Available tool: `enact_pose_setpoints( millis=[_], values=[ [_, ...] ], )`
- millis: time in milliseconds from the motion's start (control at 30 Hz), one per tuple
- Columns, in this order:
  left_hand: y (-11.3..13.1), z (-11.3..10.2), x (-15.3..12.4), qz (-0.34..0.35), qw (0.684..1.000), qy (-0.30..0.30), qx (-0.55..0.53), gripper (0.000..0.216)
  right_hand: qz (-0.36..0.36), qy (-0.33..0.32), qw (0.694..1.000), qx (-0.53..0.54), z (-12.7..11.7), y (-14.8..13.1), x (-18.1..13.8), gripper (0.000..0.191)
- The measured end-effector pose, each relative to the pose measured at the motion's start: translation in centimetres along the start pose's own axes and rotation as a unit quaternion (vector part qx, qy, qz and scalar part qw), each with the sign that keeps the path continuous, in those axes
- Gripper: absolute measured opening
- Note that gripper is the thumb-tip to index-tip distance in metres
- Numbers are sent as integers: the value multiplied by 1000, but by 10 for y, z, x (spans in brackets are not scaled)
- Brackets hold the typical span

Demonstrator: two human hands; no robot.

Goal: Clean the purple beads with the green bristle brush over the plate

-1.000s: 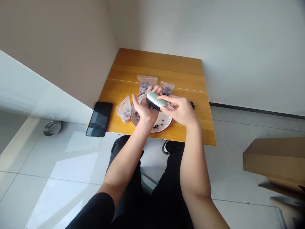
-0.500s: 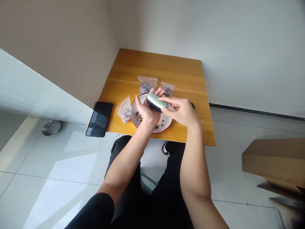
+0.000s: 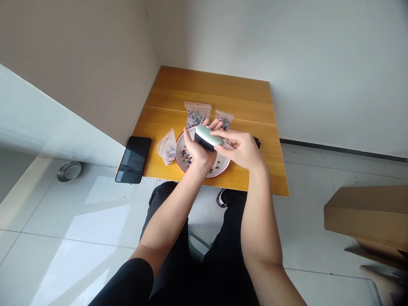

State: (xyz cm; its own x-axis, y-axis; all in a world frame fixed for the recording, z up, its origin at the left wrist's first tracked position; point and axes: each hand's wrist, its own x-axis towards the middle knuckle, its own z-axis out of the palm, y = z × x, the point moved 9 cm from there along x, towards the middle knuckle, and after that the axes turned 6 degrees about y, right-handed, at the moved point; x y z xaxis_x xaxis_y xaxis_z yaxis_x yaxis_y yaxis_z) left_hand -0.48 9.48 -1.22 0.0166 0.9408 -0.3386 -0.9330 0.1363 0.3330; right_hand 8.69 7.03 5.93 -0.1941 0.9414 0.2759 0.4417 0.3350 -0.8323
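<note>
A scrubbing brush (image 3: 208, 135) with a pale green and white back and dark bristles is pinched at its right end by my right hand (image 3: 240, 148). Palm up beneath it lies my left hand (image 3: 201, 153), fingers stretched out and thumb apart. The bristles face the palm; whether they touch it I cannot tell. Under both hands sits a white plate (image 3: 227, 163) with a red rim, partly hidden. Loose beads (image 3: 185, 157) lie on the plate's left part, and a few dark ones near its lower right.
Bead-filled plastic bags stand around the plate: a large bag (image 3: 197, 114) behind, a small bag (image 3: 225, 119) beside it, another bag (image 3: 167, 146) at left. A black phone (image 3: 133, 159) overlaps the wooden table's (image 3: 210, 87) left edge. Something dark (image 3: 256, 142) lies right of my right hand.
The brush and my right hand have shifted slightly to the left over my left palm. My left hand stays palm up; the plate and bags keep their places.
</note>
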Motion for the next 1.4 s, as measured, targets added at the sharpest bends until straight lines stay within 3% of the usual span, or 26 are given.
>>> enact_pose_setpoints(
  millis=[167,367,633,833,1033,1233,1400],
  values=[
    [-1,-1,1,-5,1000,-7,0,74,-15,31,999,-28,-4,-3,2,40],
    [2,0,1,4,1000,0,-8,77,14,12,1000,-4,-1,3,0,39],
    [-3,2,2,-10,1000,-20,-14,75,-37,53,997,-34,-5,-7,3,39],
    [0,-1,4,-3,1000,16,-12,77,-25,19,999,7,1,-3,1,37],
    [-2,1,3,-11,1000,-4,-19,76,-28,48,998,-17,-5,-4,1,38],
    [8,-4,5,28,999,30,-26,76,-8,13,1000,-1,1,-1,-1,37],
    [2,-4,5,15,999,29,-39,71,-15,37,999,-28,0,-3,2,39]
  ],
)
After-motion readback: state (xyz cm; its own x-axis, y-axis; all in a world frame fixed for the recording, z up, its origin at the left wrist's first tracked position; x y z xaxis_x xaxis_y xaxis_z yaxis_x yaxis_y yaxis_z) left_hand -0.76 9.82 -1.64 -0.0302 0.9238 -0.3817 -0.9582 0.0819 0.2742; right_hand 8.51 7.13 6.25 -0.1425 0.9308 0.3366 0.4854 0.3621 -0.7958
